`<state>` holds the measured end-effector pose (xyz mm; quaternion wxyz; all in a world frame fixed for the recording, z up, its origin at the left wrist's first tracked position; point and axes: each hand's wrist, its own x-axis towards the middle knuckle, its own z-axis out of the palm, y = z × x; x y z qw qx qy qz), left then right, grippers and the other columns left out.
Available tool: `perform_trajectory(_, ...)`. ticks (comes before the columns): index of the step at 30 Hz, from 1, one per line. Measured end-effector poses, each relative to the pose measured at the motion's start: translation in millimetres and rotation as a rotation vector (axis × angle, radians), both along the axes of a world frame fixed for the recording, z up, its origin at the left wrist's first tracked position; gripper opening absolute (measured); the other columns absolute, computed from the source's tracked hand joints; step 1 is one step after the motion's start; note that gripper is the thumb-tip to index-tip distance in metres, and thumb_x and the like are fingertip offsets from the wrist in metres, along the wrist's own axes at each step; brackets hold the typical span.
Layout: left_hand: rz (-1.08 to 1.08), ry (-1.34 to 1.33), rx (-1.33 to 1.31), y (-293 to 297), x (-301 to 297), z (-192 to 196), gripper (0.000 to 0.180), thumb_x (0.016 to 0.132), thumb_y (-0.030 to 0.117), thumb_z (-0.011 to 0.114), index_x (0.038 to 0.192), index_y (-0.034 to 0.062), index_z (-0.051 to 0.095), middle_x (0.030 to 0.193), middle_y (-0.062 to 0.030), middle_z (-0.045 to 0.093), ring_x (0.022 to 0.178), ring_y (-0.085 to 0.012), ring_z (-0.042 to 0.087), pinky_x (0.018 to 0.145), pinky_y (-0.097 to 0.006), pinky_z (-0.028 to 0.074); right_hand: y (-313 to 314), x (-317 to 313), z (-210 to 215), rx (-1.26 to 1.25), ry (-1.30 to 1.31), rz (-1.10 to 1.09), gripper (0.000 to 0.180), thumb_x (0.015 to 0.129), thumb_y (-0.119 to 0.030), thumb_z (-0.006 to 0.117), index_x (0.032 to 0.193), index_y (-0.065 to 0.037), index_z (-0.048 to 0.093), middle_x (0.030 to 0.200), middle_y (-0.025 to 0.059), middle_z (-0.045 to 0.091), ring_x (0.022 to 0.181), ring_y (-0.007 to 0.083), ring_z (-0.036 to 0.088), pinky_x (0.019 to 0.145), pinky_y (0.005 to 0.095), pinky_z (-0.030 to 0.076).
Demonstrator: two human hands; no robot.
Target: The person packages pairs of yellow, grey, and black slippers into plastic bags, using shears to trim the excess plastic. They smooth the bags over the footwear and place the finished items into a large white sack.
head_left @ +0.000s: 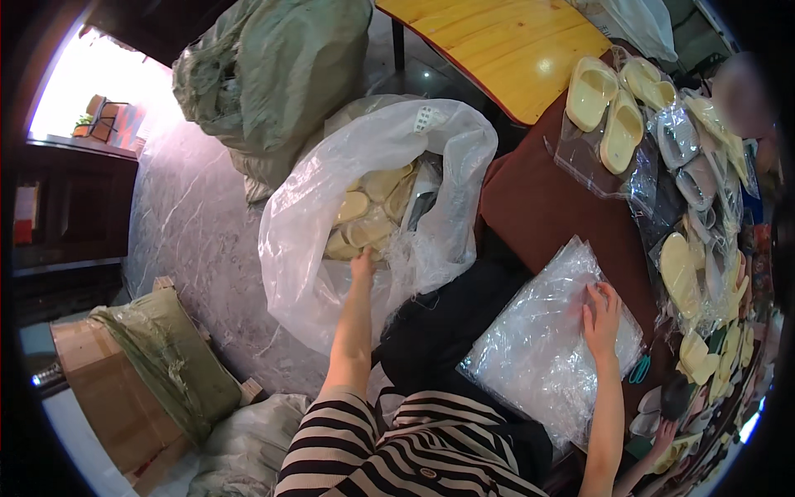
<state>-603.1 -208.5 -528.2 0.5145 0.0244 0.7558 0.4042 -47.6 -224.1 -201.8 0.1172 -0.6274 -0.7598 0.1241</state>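
Note:
My left hand (362, 264) reaches into a large white plastic sack (290, 224), its fingers closed at the edge of a pale yellow slipper (369, 230). More pale yellow slippers lie heaped around it, beside a grey plastic-wrapped item (423, 199). On the right, my right hand (602, 315) rests with fingers apart on a stack of clear plastic bags (530, 340). The stack lies at a slant on a brown-covered surface (571, 215). Small teal scissors (639, 369) lie just right of it.
Slippers in clear bags (623, 137) crowd the table's right side, where another person's hand (665, 435) shows. A yellow wooden tabletop (505, 50) stands at the back. Big green sack (281, 74) sits far left; a cardboard box (116, 389) and green bundle (178, 356) are nearer.

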Motion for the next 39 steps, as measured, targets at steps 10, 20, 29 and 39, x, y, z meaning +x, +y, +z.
perform_trajectory(10,0.084,-0.199,-0.156,84.9,-35.3,-12.9,0.144,0.059,0.078,0.077,0.152,0.0332,-0.023,0.165,-0.0136,0.003,0.145,-0.0476,0.02,0.101,-0.083,0.01,11.0,2.2,4.9,-0.158,-0.144,-0.068,0.045,0.09,-0.011,0.059,0.134,-0.011,0.054,0.135,0.0178,0.044,0.124,0.0389,0.044,0.107,0.0504,0.034)
perform_trajectory(20,-0.008,-0.153,-0.389,109.0,-84.2,-71.6,0.134,0.064,0.068,0.081,0.155,0.0244,-0.006,0.165,-0.0051,0.013,0.147,-0.0423,0.018,0.102,-0.081,0.011,19.6,10.5,-17.1,-0.215,-0.102,-0.057,0.047,0.089,-0.01,0.06,0.135,-0.01,0.049,0.132,0.0194,0.043,0.121,0.0387,0.044,0.104,0.0512,0.035)
perform_trajectory(29,-0.039,-0.136,0.034,111.3,-78.7,-87.1,0.072,0.08,0.049,0.076,0.139,0.0214,0.045,0.132,-0.0084,0.055,0.116,-0.0361,0.055,0.082,-0.062,0.048,18.3,8.7,-18.5,-0.187,-0.099,-0.062,0.048,0.087,-0.01,0.061,0.134,-0.012,0.049,0.133,0.0182,0.043,0.121,0.0379,0.044,0.103,0.0508,0.035)
perform_trajectory(39,0.098,0.02,0.292,118.7,-46.4,-59.5,0.014,0.086,0.017,0.072,0.085,0.0101,0.06,0.071,0.0017,0.059,0.052,-0.008,0.05,0.042,-0.024,0.037,15.7,8.8,-14.2,-0.138,-0.113,-0.098,0.05,0.086,-0.01,0.062,0.134,-0.014,0.05,0.133,0.0162,0.044,0.12,0.0385,0.042,0.103,0.0508,0.035)
